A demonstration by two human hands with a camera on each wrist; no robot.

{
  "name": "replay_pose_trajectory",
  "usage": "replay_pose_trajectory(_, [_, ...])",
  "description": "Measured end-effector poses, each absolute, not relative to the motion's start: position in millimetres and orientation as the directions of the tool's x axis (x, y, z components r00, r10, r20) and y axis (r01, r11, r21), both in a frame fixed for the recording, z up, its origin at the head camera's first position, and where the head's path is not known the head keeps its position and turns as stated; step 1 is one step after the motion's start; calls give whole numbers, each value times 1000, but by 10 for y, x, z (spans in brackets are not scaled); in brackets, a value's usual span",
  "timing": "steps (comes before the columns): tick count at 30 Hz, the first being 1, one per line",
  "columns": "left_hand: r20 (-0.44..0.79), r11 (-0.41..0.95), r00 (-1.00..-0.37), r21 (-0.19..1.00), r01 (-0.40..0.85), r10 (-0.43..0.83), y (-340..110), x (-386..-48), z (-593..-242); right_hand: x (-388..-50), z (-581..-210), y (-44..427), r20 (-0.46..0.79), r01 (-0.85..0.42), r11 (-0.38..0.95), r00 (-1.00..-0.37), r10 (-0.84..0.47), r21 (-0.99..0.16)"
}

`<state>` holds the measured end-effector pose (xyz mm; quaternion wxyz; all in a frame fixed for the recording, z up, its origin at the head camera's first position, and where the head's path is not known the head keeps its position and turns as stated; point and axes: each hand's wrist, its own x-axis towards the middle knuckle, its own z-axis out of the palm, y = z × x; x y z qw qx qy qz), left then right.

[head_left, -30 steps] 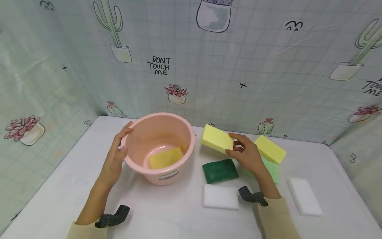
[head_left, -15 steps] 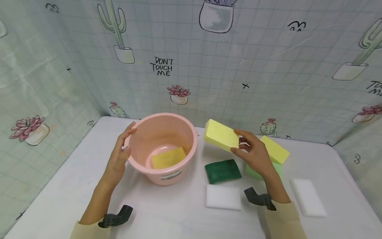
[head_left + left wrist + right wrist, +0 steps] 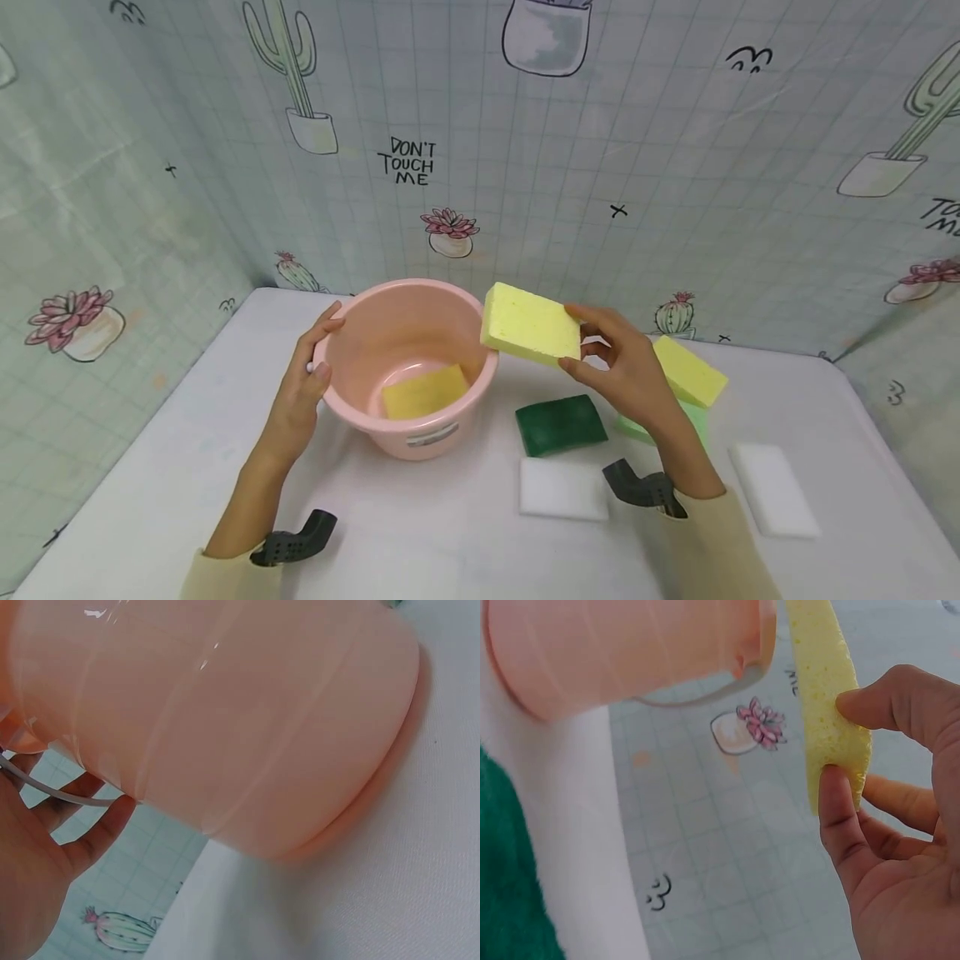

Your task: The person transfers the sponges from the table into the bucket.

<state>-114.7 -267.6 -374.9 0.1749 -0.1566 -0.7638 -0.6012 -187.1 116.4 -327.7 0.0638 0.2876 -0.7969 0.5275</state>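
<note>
A pink bucket stands on the white table, with a yellow sponge lying at its bottom. My left hand holds the bucket's left rim, and the left wrist view has its fingers by the grey handle. Pinched by its right end between thumb and fingers of my right hand, a pale yellow sponge is off the table. Its left end overlaps the bucket's right rim in the head view; the right wrist view has it edge-on, above rim level.
Right of the bucket lie a dark green scouring pad and a white sponge. Behind my right forearm, another yellow sponge rests against a light green one. A second white sponge lies farther right. A patterned curtain closes off the back.
My right hand has raised the pale yellow sponge and carried it left to the bucket's rim. The left hand keeps its hold on the bucket. The head view has shifted slightly.
</note>
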Motion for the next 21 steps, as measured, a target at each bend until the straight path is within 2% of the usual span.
replay_pose_trajectory(13, [434,235,-900,870,432,48,-2701,-1178,-3725,-1936,-3016,772,405,-590,309,-770,-493,-745])
replay_pose_trajectory(21, [458,237,-888,859,453,38,-2705,-1163,-3739,-2022,-2923,516,428,-661,283,-697,-576,-695])
